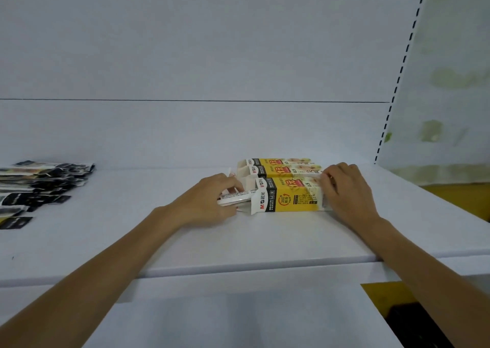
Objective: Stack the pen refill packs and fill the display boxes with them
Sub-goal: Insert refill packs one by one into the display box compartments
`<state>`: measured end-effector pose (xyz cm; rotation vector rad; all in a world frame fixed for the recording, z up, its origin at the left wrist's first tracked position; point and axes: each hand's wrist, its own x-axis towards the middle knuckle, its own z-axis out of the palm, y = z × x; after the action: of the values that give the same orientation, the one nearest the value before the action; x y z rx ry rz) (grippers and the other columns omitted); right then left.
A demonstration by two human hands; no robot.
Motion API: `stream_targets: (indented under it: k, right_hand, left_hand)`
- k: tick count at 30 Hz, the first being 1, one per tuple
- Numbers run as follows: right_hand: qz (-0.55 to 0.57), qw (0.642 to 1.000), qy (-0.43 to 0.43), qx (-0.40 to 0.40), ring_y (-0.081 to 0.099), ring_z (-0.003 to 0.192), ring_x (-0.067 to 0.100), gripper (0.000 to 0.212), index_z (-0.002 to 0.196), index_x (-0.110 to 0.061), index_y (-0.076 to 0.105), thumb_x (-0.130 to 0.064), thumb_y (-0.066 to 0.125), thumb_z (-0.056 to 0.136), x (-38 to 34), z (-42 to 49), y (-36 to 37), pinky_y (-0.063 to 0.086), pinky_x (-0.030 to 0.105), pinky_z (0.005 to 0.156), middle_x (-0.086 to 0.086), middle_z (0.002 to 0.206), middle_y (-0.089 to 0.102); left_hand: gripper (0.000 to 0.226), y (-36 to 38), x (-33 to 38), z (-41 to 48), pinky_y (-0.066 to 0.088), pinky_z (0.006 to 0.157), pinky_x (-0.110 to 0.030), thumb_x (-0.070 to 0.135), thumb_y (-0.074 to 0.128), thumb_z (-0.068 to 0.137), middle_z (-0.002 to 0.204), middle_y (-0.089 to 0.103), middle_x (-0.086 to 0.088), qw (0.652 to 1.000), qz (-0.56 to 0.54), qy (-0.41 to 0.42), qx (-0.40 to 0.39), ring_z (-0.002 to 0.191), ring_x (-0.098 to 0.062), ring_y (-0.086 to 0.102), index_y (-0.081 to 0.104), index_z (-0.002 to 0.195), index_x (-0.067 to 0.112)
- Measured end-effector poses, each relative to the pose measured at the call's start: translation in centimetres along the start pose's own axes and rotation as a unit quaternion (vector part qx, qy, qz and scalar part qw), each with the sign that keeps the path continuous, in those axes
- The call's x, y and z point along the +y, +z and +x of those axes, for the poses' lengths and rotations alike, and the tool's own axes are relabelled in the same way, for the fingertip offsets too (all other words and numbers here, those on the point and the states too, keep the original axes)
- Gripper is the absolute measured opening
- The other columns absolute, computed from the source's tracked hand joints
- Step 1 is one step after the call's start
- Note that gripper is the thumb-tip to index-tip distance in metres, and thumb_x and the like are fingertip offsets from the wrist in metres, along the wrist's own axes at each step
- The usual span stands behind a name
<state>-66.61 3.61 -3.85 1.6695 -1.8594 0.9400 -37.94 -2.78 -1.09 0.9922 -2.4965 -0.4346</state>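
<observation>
White shelf (132, 231), smooth, flat and matte, with a plain white back panel (185, 55) behind.

Pile of loose refill packs (39, 183): flat, glossy black-and-white sleeves, fanned untidily at the shelf's left edge.

Display boxes (278, 166): three, oblong card, printed yellow and white. They lie on their sides in a touching row toward the shelf's back right, open ends leftward.

Left hand (209, 201): bare forearm extended, fingers and thumb curled round a bundle of packs (233, 197). The bundle is thin and white-edged, its far end at the open mouth of the nearest box (294, 196).

Right hand (347, 191): knuckles up, fingers bent over the nearest box's right end, gripping it.
</observation>
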Motion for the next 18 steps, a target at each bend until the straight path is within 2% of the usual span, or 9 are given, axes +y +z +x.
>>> stream_targets:
  k: [4, 6, 7, 9, 11, 13, 15, 16, 18]
  right_hand:
    - [-0.040, 0.999, -0.008, -0.024, 0.045, 0.081, 0.023, 0.048, 0.085, -0.007, 0.057, -0.034, 0.018, 0.089, -0.2, 0.0, 0.0, 0.040, 0.037, 0.067, 0.008, 0.087, 0.058]
    - [-0.018, 1.000, 0.013, -0.020, 0.048, 0.083, 0.026, 0.039, 0.087, -0.006, 0.058, -0.029, 0.026, 0.092, -0.2, 0.2, -0.1, 0.041, 0.039, 0.071, 0.010, 0.088, 0.056]
    - [-0.025, 0.999, 0.014, -0.027, 0.048, 0.084, 0.026, 0.035, 0.088, -0.006, 0.058, -0.026, 0.029, 0.094, 0.0, 0.3, 0.2, 0.041, 0.039, 0.071, 0.010, 0.089, 0.056]
    - [-0.073, 0.996, -0.002, -0.054, 0.046, 0.085, 0.025, 0.041, 0.091, -0.009, 0.055, -0.030, 0.020, 0.095, 0.3, 0.3, 0.8, 0.035, 0.033, 0.066, 0.008, 0.093, 0.057]
    - [-0.105, 0.992, -0.023, -0.062, 0.044, 0.080, 0.024, 0.045, 0.090, -0.009, 0.054, -0.032, 0.016, 0.092, 0.9, 0.4, 1.2, 0.033, 0.031, 0.062, 0.007, 0.090, 0.057]
    - [-0.116, 0.992, -0.035, -0.045, 0.043, 0.073, 0.024, 0.034, 0.085, -0.007, 0.055, -0.025, 0.027, 0.092, 0.9, 0.4, 0.9, 0.035, 0.032, 0.056, 0.008, 0.083, 0.057]
    - [-0.145, 0.987, -0.063, -0.034, 0.044, 0.070, 0.027, 0.015, 0.082, -0.004, 0.055, -0.012, 0.045, 0.090, 0.7, 0.3, 0.8, 0.037, 0.034, 0.051, 0.011, 0.080, 0.057]
    - [-0.157, 0.984, -0.079, -0.032, 0.045, 0.070, 0.028, 0.009, 0.082, -0.003, 0.055, -0.009, 0.051, 0.088, 0.9, 0.4, 0.9, 0.039, 0.035, 0.050, 0.013, 0.080, 0.057]
    - [-0.172, 0.980, -0.080, -0.055, 0.045, 0.070, 0.028, 0.008, 0.084, -0.002, 0.055, -0.009, 0.052, 0.087, 1.0, 0.4, 0.9, 0.039, 0.034, 0.050, 0.013, 0.081, 0.057]
  left_hand:
    - [0.054, 0.2, 0.9, 1.3, 0.040, 0.071, -0.010, 0.014, 0.072, 0.073, 0.103, 0.053, 0.014, 0.999, -0.033, -0.007, -0.016, 0.082, 0.000, 0.052, 0.051, 0.121, 0.029]
    - [0.058, 0.2, 1.3, 1.8, 0.040, 0.073, -0.010, 0.016, 0.075, 0.073, 0.103, 0.055, 0.016, 0.998, -0.064, -0.010, -0.008, 0.089, -0.005, 0.055, 0.047, 0.122, 0.029]
    - [0.056, 0.3, 1.5, 2.0, 0.041, 0.073, -0.010, 0.014, 0.074, 0.073, 0.103, 0.057, 0.016, 0.997, -0.078, -0.011, -0.003, 0.093, -0.007, 0.056, 0.047, 0.120, 0.028]
    - [0.046, 0.4, 1.9, 2.4, 0.046, 0.073, -0.011, 0.011, 0.072, 0.074, 0.107, 0.061, 0.014, 0.995, -0.099, -0.009, 0.000, 0.096, -0.007, 0.057, 0.050, 0.109, 0.029]
    - [0.035, 0.7, 2.4, 2.6, 0.053, 0.072, -0.024, 0.011, 0.070, 0.076, 0.111, 0.064, 0.007, 0.995, -0.101, -0.008, 0.002, 0.096, -0.010, 0.060, 0.051, 0.098, 0.030]
    - [0.029, 1.0, 2.7, 2.8, 0.053, 0.062, -0.029, 0.009, 0.069, 0.077, 0.109, 0.063, 0.002, 0.995, -0.098, -0.009, 0.023, 0.091, -0.014, 0.062, 0.052, 0.095, 0.026]
    - [0.023, 1.3, 2.9, 3.1, 0.043, 0.050, -0.018, 0.008, 0.067, 0.079, 0.103, 0.059, 0.001, 0.995, -0.088, -0.010, 0.051, 0.079, -0.011, 0.061, 0.052, 0.091, 0.020]
    - [0.019, 1.4, 3.1, 3.2, 0.039, 0.050, -0.015, 0.008, 0.065, 0.080, 0.102, 0.058, 0.001, 0.996, -0.060, -0.012, 0.066, 0.079, -0.011, 0.060, 0.053, 0.089, 0.019]
    - [0.009, 1.3, 3.2, 3.4, 0.040, 0.061, -0.019, 0.013, 0.063, 0.081, 0.102, 0.058, 0.002, 0.995, 0.043, -0.008, 0.094, 0.092, -0.017, 0.058, 0.061, 0.087, 0.019]
